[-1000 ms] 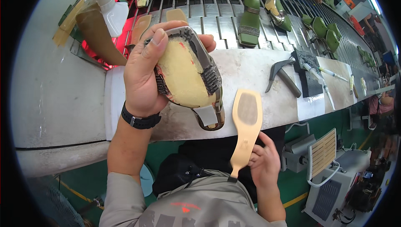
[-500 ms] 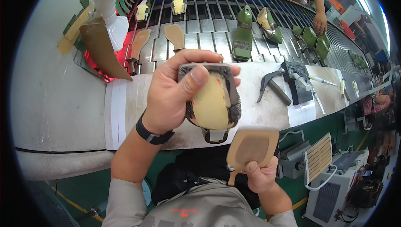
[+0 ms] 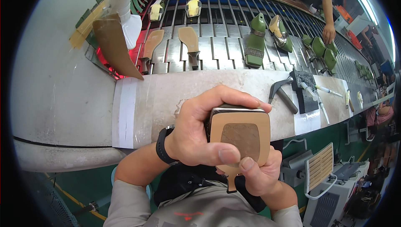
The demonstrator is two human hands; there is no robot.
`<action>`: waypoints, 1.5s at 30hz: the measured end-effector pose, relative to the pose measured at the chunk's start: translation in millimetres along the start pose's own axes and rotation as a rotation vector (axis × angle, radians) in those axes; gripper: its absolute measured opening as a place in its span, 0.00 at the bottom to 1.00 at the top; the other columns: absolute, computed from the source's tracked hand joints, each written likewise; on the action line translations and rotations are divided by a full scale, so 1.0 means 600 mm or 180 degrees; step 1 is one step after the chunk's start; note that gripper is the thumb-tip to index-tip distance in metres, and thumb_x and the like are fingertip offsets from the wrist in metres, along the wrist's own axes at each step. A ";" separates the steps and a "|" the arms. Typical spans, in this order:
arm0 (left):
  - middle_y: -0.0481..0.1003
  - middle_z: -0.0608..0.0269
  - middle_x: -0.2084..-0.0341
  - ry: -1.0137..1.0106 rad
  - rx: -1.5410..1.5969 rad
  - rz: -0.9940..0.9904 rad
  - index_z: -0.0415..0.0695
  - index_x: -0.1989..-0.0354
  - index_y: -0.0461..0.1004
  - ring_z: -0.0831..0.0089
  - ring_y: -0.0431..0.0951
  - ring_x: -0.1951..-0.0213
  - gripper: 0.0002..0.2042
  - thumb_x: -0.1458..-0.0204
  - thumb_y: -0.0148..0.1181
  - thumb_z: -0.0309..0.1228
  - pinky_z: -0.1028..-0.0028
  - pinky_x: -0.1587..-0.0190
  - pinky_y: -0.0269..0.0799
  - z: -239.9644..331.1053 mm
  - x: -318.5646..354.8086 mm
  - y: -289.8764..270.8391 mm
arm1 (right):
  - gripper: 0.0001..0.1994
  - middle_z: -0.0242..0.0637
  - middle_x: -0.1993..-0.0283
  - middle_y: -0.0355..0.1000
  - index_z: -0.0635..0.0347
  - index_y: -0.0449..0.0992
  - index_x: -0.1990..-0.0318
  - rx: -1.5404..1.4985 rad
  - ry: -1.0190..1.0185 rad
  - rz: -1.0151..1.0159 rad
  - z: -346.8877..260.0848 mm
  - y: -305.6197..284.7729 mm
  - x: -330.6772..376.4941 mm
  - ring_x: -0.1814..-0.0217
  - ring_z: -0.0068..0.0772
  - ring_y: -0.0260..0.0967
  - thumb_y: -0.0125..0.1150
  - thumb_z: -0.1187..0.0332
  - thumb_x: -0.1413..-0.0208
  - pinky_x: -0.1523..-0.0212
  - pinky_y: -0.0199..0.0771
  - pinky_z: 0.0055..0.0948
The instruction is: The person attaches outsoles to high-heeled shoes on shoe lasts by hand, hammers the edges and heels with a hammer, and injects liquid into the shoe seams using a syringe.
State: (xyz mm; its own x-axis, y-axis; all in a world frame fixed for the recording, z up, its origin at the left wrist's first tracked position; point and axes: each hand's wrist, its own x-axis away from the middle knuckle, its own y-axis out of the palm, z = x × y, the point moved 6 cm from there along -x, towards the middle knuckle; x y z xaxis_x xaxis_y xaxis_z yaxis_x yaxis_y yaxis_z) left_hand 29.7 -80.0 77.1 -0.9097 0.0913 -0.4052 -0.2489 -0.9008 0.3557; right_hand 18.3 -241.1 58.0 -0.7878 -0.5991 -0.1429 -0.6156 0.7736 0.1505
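Observation:
In front of me, above the bench's near edge, my left hand (image 3: 194,133) is wrapped round a shoe, fingers over its far edge and thumb on the underside. A tan shoe sole (image 3: 260,135) with a darker middle panel lies against the shoe's bottom, covering most of it. Only a thin dark and silvery rim of the shoe (image 3: 238,109) shows past the sole. My right hand (image 3: 263,179) grips the sole from the near right, its thumb beside the left thumb. The sole's narrow shank end hangs toward my body.
Beyond the bench (image 3: 175,97), a slatted metal conveyor (image 3: 215,45) carries tan heeled soles (image 3: 189,41), shoes bottom-up (image 3: 193,6) and green shoes (image 3: 255,41). At the right lie a hammer (image 3: 287,101), a black block (image 3: 309,104) and syringes (image 3: 323,112). Another person's hand (image 3: 328,33) is by several green shoes.
The shoe and sole were apart, with the shoe's yellowish bottom showing. Now they are together: the left hand has come nearer and right, the right hand has raised the sole onto the bottom.

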 end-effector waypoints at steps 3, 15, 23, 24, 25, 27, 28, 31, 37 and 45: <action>0.74 0.26 0.41 0.0098 0.0060 -0.0133 0.34 0.39 0.68 0.45 0.80 0.39 0.44 0.52 0.80 0.56 0.47 0.37 0.78 -0.003 0.000 0.000 | 0.19 0.50 0.61 0.83 0.77 0.81 0.51 0.0313 0.0253 -0.0343 0.005 -0.011 0.009 0.62 0.39 0.84 0.58 0.62 0.29 0.60 0.86 0.35; 0.74 0.25 0.41 0.0299 -0.0084 -0.0283 0.33 0.38 0.67 0.44 0.80 0.39 0.38 0.46 0.76 0.51 0.48 0.36 0.77 0.002 0.003 0.010 | 0.15 0.31 0.84 0.73 0.65 0.79 0.75 0.0137 -0.0484 0.0150 0.011 -0.006 0.012 0.84 0.21 0.68 0.64 0.71 0.33 0.80 0.66 0.25; 0.74 0.28 0.39 -0.0928 0.0426 0.0637 0.35 0.39 0.68 0.47 0.79 0.38 0.28 0.41 0.68 0.40 0.51 0.35 0.76 0.025 0.009 0.025 | 0.13 0.41 0.71 0.80 0.72 0.82 0.65 0.0288 0.0008 -0.0138 0.017 -0.011 0.027 0.71 0.29 0.78 0.61 0.68 0.31 0.69 0.78 0.29; 0.74 0.29 0.39 -0.0744 0.0106 0.0335 0.35 0.38 0.69 0.48 0.79 0.38 0.27 0.41 0.67 0.39 0.52 0.34 0.75 0.031 0.006 0.022 | 0.13 0.33 0.81 0.76 0.67 0.82 0.71 0.0274 -0.0163 -0.0037 0.013 -0.009 0.023 0.82 0.22 0.72 0.64 0.71 0.33 0.79 0.72 0.25; 0.74 0.30 0.38 -0.0559 -0.0212 0.0031 0.36 0.38 0.69 0.50 0.78 0.37 0.26 0.40 0.65 0.38 0.53 0.33 0.74 0.035 0.005 0.023 | 0.13 0.33 0.81 0.76 0.67 0.82 0.71 0.0270 -0.0159 -0.0052 0.005 -0.004 0.019 0.82 0.22 0.72 0.64 0.71 0.33 0.79 0.72 0.25; 0.73 0.30 0.37 -0.0368 -0.0169 -0.0002 0.36 0.37 0.68 0.50 0.77 0.35 0.27 0.39 0.64 0.39 0.54 0.32 0.73 0.023 0.000 0.023 | 0.12 0.41 0.72 0.82 0.73 0.83 0.59 -0.0455 0.0270 0.0230 -0.006 -0.002 0.013 0.73 0.28 0.80 0.61 0.69 0.31 0.71 0.82 0.28; 0.72 0.31 0.36 -0.0179 -0.0123 -0.0049 0.36 0.36 0.68 0.50 0.76 0.34 0.27 0.38 0.63 0.40 0.54 0.32 0.72 0.021 -0.003 0.028 | 0.12 0.41 0.72 0.82 0.73 0.83 0.59 -0.0450 0.0282 0.0217 -0.010 -0.005 0.008 0.73 0.28 0.80 0.61 0.69 0.31 0.71 0.82 0.28; 0.70 0.30 0.34 -0.0167 0.0134 -0.0064 0.35 0.34 0.67 0.50 0.73 0.31 0.31 0.36 0.60 0.48 0.54 0.30 0.69 0.015 -0.014 0.029 | 0.16 0.54 0.58 0.82 0.78 0.78 0.48 -0.0985 0.0682 -0.0095 -0.010 -0.028 0.002 0.61 0.38 0.83 0.58 0.67 0.28 0.62 0.88 0.35; 0.70 0.32 0.33 -0.0043 0.0040 -0.0193 0.29 0.34 0.66 0.51 0.74 0.32 0.31 0.25 0.43 0.51 0.55 0.30 0.70 0.006 -0.027 0.023 | 0.18 0.54 0.59 0.83 0.79 0.77 0.48 -0.0845 0.0661 0.0010 -0.015 -0.034 -0.002 0.63 0.37 0.84 0.58 0.65 0.27 0.63 0.88 0.35; 0.75 0.43 0.36 -0.0161 0.0319 -0.0241 0.29 0.30 0.65 0.62 0.78 0.36 0.31 0.24 0.43 0.48 0.63 0.31 0.72 -0.022 -0.097 -0.005 | 0.28 0.59 0.58 0.81 0.81 0.70 0.40 -0.0565 0.0681 0.0401 -0.006 -0.081 -0.045 0.69 0.41 0.85 0.55 0.55 0.27 0.77 0.88 0.30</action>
State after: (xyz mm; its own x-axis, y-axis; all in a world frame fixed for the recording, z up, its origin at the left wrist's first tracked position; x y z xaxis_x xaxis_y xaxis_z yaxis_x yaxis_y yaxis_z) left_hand 87.9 -88.6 88.3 -0.9020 0.1810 -0.3919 -0.3471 -0.8439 0.4092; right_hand 69.3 -263.1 57.9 -0.8330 -0.5451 0.0943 -0.4917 0.8077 0.3254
